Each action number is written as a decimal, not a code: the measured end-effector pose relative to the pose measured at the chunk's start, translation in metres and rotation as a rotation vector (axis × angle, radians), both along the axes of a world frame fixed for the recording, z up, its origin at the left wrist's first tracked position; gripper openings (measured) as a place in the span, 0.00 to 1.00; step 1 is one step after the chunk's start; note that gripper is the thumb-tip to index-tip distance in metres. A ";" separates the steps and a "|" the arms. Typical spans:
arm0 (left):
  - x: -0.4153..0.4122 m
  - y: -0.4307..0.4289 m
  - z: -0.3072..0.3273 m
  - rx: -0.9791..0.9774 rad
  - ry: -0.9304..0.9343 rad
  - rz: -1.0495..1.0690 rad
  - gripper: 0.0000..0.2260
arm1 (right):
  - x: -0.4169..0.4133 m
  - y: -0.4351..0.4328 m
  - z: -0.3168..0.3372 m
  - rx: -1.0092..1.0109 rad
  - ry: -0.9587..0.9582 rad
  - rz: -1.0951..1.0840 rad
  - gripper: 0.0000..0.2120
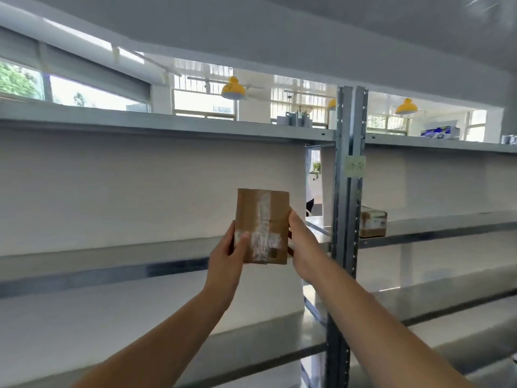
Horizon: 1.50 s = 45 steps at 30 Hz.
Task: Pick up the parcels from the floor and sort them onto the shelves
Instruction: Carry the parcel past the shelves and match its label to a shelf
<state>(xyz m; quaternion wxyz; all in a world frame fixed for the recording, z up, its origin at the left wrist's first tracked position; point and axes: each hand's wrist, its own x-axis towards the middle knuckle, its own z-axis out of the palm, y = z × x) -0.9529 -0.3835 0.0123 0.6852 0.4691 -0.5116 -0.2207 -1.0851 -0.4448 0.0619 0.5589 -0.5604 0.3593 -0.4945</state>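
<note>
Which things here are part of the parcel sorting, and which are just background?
In the job: parcel held in left hand and right hand; shelf; second parcel already shelved at right.
Background: yellow lamps; windows; green label on the post; items on the top shelf.

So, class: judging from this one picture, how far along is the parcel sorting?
Done: one taped parcel already sits on the right-hand shelf. In hand: the left hand and right hand hold a brown taped box up before the shelves, not yet placed. Left: unclear, as the floor is out of view.
</note>
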 end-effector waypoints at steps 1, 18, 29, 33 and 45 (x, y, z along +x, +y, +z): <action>0.013 0.008 -0.001 0.007 0.010 0.015 0.14 | 0.015 0.009 0.001 -0.015 0.001 0.018 0.16; 0.147 0.108 0.001 -0.031 0.273 0.142 0.24 | 0.167 0.083 -0.014 -0.038 0.022 0.247 0.39; 0.198 0.140 0.002 -0.109 0.314 0.177 0.33 | 0.199 0.097 -0.014 -0.057 -0.005 0.164 0.15; 0.208 0.145 -0.001 -0.143 0.345 0.189 0.20 | 0.201 0.104 -0.010 -0.053 -0.003 0.194 0.15; 0.209 0.149 0.007 0.044 0.091 0.270 0.13 | 0.201 0.112 -0.012 -0.012 -0.022 0.113 0.14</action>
